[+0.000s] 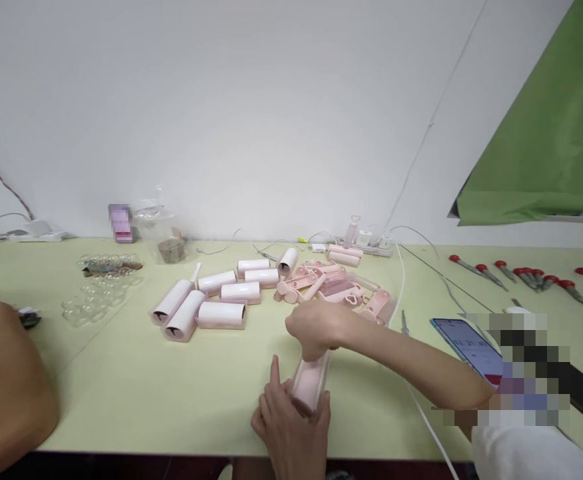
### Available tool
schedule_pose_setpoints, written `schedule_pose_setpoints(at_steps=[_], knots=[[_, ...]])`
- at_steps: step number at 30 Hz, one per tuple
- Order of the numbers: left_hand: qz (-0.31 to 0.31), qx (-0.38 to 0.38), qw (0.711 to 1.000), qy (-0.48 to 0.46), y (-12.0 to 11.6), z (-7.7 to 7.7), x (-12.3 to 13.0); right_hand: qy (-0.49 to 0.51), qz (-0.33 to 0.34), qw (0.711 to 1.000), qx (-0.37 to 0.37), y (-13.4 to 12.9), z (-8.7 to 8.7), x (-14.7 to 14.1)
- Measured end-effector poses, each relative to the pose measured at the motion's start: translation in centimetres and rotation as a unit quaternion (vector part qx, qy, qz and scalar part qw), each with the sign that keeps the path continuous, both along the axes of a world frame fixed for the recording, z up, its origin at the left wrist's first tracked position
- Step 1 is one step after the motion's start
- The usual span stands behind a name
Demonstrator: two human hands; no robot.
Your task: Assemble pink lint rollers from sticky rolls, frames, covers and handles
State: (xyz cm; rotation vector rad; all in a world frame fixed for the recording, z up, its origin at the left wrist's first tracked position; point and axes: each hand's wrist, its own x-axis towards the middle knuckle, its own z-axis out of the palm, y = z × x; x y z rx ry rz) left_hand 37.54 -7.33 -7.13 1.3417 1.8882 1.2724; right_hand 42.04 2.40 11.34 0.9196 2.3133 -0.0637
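Pink case (309, 388), partly beneath right hand (317, 331)

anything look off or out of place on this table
One thing: a white strip juts up at the far end of the leftmost white roll, unlike the other rolls. I see no spill or clear damage.

The cylindrical plastic piece (309, 388) is pale pink; the short glossy rolls (221, 314) are white with pale-pink edges. The flat tabletop (171, 400) is pale yellow-green, the broad wall (271, 120) white, the slanting sheet (546, 133) green, the slim metal tools (567, 285) grey with red ends.
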Motion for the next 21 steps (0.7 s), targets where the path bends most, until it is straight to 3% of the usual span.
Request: schedule_pose_setpoints(at_steps=[5,8,11,16,21], knots=[[0.078,0.024,0.995,0.052,-1.0,-0.3,2.6,0.021,-0.014,0.999,0.028,-0.9,-0.3,0.4],[0.074,0.031,0.995,0.055,-1.9,-0.7,3.3,0.023,-0.022,0.999,0.024,-0.9,-0.4,0.7],[0.024,0.041,0.997,0.053,-3.0,-1.6,3.0,0.024,-0.028,0.999,0.019,-0.9,-0.5,1.0],[-0.120,0.055,0.991,0.038,-4.1,-3.4,2.3,0.037,-0.051,0.997,0.031,-0.9,-0.5,2.5],[-0.159,0.058,0.985,0.040,-4.6,-4.1,5.1,0.030,-0.092,0.995,0.006,-0.6,-0.7,3.8]])
